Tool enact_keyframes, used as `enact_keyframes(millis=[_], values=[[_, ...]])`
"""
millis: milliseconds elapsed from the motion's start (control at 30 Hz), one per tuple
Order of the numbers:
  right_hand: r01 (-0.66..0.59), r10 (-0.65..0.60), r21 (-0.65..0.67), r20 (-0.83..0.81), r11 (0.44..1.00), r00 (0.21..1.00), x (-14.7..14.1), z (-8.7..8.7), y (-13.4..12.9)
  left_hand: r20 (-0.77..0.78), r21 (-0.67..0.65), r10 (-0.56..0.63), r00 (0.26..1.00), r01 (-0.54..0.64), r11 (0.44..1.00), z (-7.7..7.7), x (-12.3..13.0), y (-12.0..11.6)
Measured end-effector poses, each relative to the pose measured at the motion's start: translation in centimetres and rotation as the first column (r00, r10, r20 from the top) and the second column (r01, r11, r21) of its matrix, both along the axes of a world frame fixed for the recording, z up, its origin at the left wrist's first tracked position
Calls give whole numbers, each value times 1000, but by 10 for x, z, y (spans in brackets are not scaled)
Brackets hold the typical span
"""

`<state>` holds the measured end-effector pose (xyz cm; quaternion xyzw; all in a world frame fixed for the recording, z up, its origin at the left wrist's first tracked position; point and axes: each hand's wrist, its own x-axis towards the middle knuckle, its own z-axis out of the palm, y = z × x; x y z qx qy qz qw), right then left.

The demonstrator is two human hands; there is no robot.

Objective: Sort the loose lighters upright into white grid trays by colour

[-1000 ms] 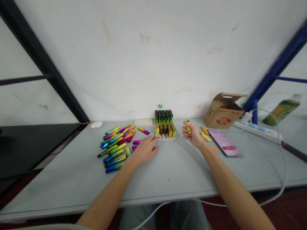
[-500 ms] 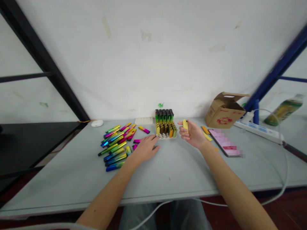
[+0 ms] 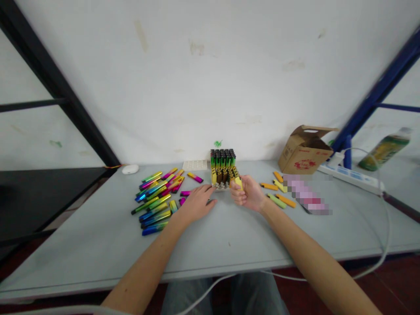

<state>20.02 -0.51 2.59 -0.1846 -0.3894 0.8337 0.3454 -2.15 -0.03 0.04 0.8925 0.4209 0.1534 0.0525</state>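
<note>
**Right hand brings a yellow lighter to the tray; left hand rests flat beside it**

The right hand is out over the grey table, forearm running in from the lower right, wrist slightly bent so the knuckles face left. Its grip is pressed together around a yellow lighter, thumb and curled fingers pinching the lower body so that only the top end shows above the fist. That lighter sits just at the right front corner of the lighter tray, touching or nearly touching the standing rows; which cannot be told.

The left hand lies palm down on the table, forearm angled in from the lower left. Its grip is spread and holds nothing, with the fingertips stretched toward the tray's near left edge, just beside it.

The tray holds upright lighters, green-and-black ones at the back, yellow and brown ones in front. Left of the left hand is a pile of multicoloured lighters lying flat. Right of the right hand, several loose orange and green lighters lie near a phone, whose screen is blurred. Farther back stand a cardboard box, a white power strip and a green bottle.
</note>
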Motion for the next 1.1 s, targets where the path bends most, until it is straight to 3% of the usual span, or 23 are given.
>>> enact_keyframes(millis=[200,367,833,1100], values=[[-6,6,-24,-4,1000,1000,-6,-10,3,-10,-4,8,1000,-8,1000,3,1,-2],[-4,4,11,-42,1000,999,-6,-8,1,-23,-9,7,1000,-7,1000,2,1,-1],[132,-133,-9,-61,991,989,-5,-9,3,-36,2,3,999,-3,1000,2,1,-1],[284,-280,46,-83,958,956,-2,0,1,-33,7,3,999,-3,1000,0,0,0]])
